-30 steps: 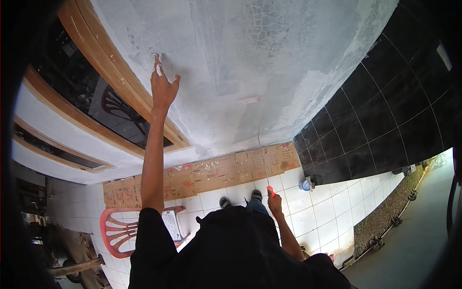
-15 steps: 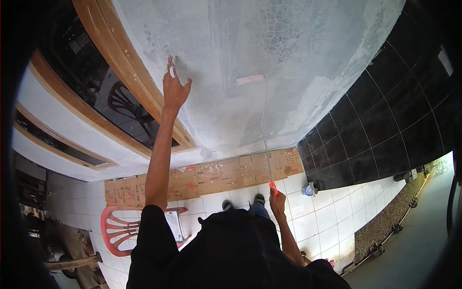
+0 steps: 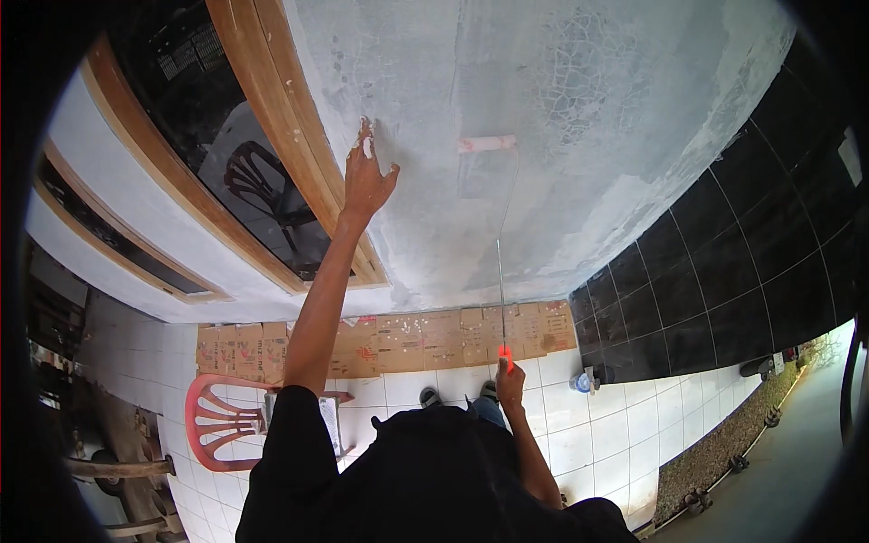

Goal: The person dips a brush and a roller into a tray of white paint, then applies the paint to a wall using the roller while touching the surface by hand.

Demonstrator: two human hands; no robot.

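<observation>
My right hand (image 3: 510, 385) is wrapped round the orange handle of a paint roller (image 3: 487, 143), down in front of my body. The roller's thin metal rod runs up from the handle, and its whitish-pink sleeve lies level against the grey-white wall (image 3: 507, 217). Higher and to the left, my left hand (image 3: 368, 185) reaches up to the wall beside the wooden window frame (image 3: 299, 136). Its fingers are stretched out with the thumb apart, white smears cover the fingertips, and nothing is in its grasp.
Cardboard sheets (image 3: 421, 344) spotted with white lie along the wall's foot. A red plastic chair (image 3: 204, 425) with a flat whitish thing on its seat stands at left. Black tiles (image 3: 688, 271) cover the right wall; a small bluish container (image 3: 580, 382) sits below them.
The view has shifted, so the wall appears farther right. Against the wall, the roller sleeve has moved up and slightly left and turned level. My left hand keeps its place near the frame.
</observation>
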